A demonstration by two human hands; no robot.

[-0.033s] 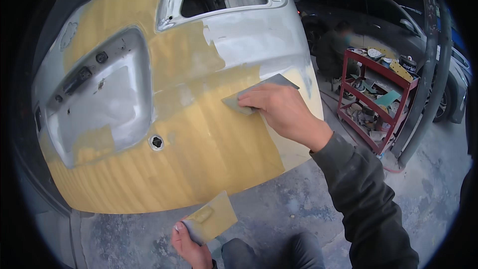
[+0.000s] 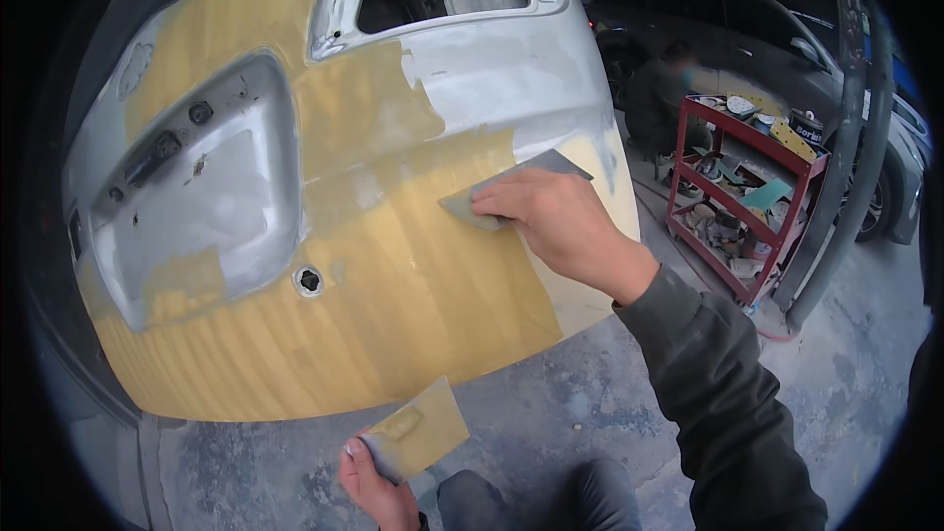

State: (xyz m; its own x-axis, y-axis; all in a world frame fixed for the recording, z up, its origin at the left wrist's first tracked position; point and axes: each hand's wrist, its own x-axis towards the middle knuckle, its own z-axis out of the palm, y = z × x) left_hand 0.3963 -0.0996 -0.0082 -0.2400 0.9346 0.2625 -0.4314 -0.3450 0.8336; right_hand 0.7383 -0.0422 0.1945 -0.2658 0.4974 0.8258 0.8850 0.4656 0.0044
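Note:
A car tailgate [image 2: 501,64] fills the view's left and middle. Broad bands of yellow body filler [image 2: 383,275] coat its lower part, and grey metal shows elsewhere. My right hand [image 2: 580,236] grips a thin grey spreader [image 2: 562,163] from above, its blade against the filler at the right side. Below the tailgate's lower edge, my left hand [image 2: 379,492] holds a flat mixing board [image 2: 438,438] by its left corner, with the thumb on top. A small mound of yellow filler [image 2: 401,423] sits on that board.
At the right stands a red tool cart [image 2: 752,214] loaded with cans, discs and papers. Behind it, a person [image 2: 661,98] crouches beside a dark car [image 2: 708,15]. Grey posts [image 2: 854,167] rise close to the cart. My knees [image 2: 536,497] show above the stained floor [image 2: 629,403].
The spreader and my right hand have shifted very slightly down and to the right. My left hand and its board look unchanged.

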